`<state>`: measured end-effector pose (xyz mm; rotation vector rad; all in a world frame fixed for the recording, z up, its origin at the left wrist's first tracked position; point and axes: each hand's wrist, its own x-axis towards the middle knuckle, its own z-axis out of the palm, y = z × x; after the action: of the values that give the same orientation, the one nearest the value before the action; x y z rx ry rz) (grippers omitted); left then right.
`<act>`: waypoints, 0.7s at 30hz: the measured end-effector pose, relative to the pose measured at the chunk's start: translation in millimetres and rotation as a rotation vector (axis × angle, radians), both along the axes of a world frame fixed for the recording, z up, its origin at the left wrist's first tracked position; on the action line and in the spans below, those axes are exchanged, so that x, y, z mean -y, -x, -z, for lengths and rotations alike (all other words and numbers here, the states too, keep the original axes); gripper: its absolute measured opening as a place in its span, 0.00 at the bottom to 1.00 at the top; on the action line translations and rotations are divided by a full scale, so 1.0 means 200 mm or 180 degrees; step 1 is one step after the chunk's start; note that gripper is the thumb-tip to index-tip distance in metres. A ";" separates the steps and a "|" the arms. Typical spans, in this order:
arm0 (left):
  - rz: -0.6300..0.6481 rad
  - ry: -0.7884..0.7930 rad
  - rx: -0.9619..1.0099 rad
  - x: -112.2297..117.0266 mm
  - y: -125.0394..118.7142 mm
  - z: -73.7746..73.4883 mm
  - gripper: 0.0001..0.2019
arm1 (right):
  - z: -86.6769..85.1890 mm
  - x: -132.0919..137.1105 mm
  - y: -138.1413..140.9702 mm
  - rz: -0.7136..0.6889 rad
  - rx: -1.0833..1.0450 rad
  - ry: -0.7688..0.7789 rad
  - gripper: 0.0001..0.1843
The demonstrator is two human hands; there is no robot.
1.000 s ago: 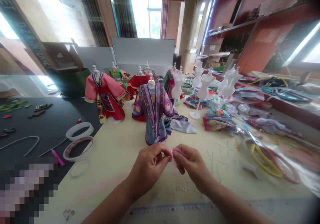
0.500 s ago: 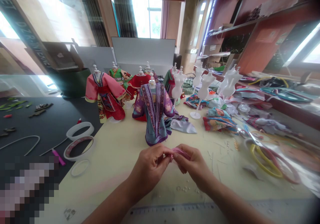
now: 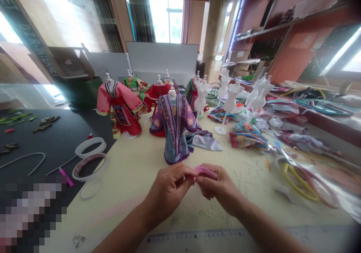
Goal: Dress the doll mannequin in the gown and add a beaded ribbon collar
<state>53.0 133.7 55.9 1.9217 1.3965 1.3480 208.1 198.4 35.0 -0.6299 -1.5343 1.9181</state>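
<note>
Seen from the wearer's head, with 12 o'clock straight ahead, the left hand (image 3: 169,192) and right hand (image 3: 220,187) meet low in the middle of the view, above a pale cream work table (image 3: 126,185). Their fingertips are pressed together, pinching a small bunch of pink cord (image 3: 205,172) between them; it sits mostly on the right hand's side, and its exact material is too blurred to tell. Loose pearl beads (image 3: 207,212) lie on the table at 6 o'clock, just below the hands, and a metal ruler (image 3: 194,236) runs along the near edge. At 12 o'clock stands a purple-and-teal doll robe (image 3: 175,128) on a white stand, with a pink-and-red robe (image 3: 120,112) at 11 o'clock. Bare white dress forms (image 3: 229,98) rise at 1 o'clock, beside heaped printed fabric scraps (image 3: 247,135). A yellow hoop (image 3: 299,183) lies at 3 o'clock. At 9 o'clock, a dark tabletop (image 3: 50,144) holds white tape rolls (image 3: 90,147). Beyond, a white board (image 3: 162,63) stands before a bright curtained window (image 3: 166,19), while red-backed shelves (image 3: 262,31) line the right wall, edged by a strip of blue-white lights (image 3: 239,19).
</note>
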 end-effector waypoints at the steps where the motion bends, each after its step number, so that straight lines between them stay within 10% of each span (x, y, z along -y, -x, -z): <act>1: 0.0017 0.0001 -0.0017 0.00 0.00 0.00 0.06 | 0.00 0.00 0.00 -0.0064 -0.0029 0.0059 0.06; 21: -0.0159 0.0646 0.0023 0.01 -0.03 0.03 0.13 | 0.00 0.03 0.03 0.0344 0.0257 -0.0121 0.11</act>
<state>58.6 132.6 49.8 1.7594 1.5241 1.1836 201.1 191.7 35.2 -0.7661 -1.5499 1.7985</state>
